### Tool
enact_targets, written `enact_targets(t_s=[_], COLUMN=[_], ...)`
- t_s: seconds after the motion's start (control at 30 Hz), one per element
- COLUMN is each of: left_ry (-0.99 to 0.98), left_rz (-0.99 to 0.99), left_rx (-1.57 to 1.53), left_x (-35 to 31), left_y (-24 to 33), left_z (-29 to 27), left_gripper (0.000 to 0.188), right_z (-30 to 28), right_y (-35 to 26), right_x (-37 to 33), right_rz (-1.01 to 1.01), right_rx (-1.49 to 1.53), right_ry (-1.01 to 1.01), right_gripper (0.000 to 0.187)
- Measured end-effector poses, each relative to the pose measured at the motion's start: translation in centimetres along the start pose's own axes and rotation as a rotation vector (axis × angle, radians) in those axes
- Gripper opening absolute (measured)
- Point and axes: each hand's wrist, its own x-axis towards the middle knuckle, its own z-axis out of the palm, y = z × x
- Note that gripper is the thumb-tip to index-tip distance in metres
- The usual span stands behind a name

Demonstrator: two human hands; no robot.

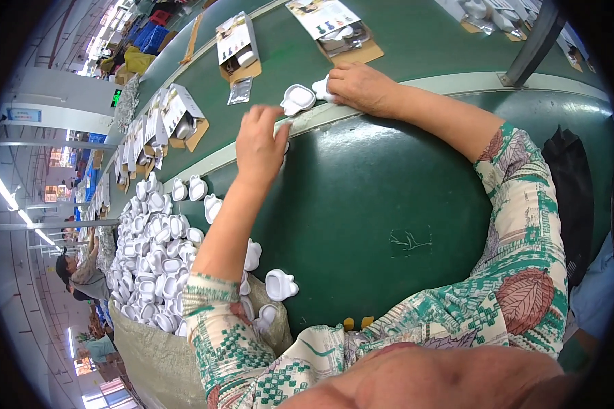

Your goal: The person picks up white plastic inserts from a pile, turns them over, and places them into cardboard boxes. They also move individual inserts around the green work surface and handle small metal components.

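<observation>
The right hand [363, 88] grasps a white dish [321, 90] by the far rail [457, 81], perhaps for lining up; left hand's [259, 142] grip I cannot tell.

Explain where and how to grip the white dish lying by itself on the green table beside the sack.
Likely best: pinch the white dish by opposite outer walls, coming from above and right. It lies hollow up, rim exposed, the sack at lower left.

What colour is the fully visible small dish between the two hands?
The small dish is white; it shows best in the head view.
</observation>
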Motion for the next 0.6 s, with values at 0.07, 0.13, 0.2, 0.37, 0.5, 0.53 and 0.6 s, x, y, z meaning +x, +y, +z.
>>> enact_targets(t_s=[0.07,0.13,0.2,0.37,0.5,0.53,0.6], left_ry=[-0.135,-0.171,-0.147,0.055,0.053,0.044,0.016], left_rz=[-0.109,-0.118,-0.050,-0.147,-0.137,-0.139,-0.149], left_rx=[-0.011,-0.073,-0.053,-0.035,0.119,0.165,0.159], left_x=[-2.6,-4.4,-5.4,-6.3,-6.6,-6.6,-6.5], left_y=[0.6,1.0,0.9,-0.5,-3.0,-3.4,-3.8], left_z=[-0.4,-0.2,-0.3,1.1,1.2,1.1,1.1], left_gripper=[0.023,0.027,0.031,0.039,0.033,0.031,0.032], right_z=[0.2,0.4,0.4,0.2,0.3,0.4,0.7], right_y=[0.4,0.5,0.4,0.1,-0.3,-0.3,0.0], right_x=[-0.4,-0.6,-0.5,-0.8,-0.4,-0.3,-0.1], right_rz=[-0.013,-0.002,0.013,0.037,0.043,0.051,0.058], right_rx=[-0.022,-0.034,-0.049,-0.037,-0.028,-0.035,-0.043], right_ry=[-0.007,-0.005,-0.002,-0.020,-0.017,-0.019,-0.022], right_gripper=[0.017,0.016,0.016,0.015,0.014,0.014,0.014])
